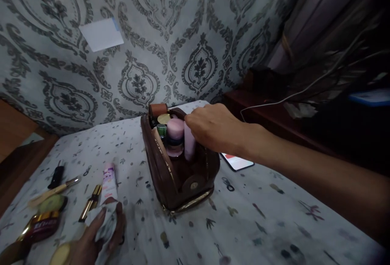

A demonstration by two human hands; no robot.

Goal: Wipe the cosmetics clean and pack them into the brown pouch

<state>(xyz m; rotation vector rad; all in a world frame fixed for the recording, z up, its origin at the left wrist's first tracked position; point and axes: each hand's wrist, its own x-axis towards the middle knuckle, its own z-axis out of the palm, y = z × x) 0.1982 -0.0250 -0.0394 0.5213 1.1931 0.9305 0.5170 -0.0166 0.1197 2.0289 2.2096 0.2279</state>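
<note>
A brown zip bag [164, 179] stands open in the middle, holding a pink-capped jar [176, 129], a green-capped bottle [161, 130] and a pale pink tube [189, 143]. My right hand [210, 125] is closed at the bag's right rim, against the top of the pink tube. At the lower left, my left hand [100, 228] is wrapped round a crumpled whitish item [107, 223]. Just beyond it lie a white and pink tube [109, 182] and a gold and black slim tube [90, 203].
A dark red jar [45, 225], a brush [55, 190] and a black item [57, 176] lie at the left. A phone [239, 162] lies right of the bag. A white cable [280, 102] crosses the right side. Behind is a patterned wall [170, 54].
</note>
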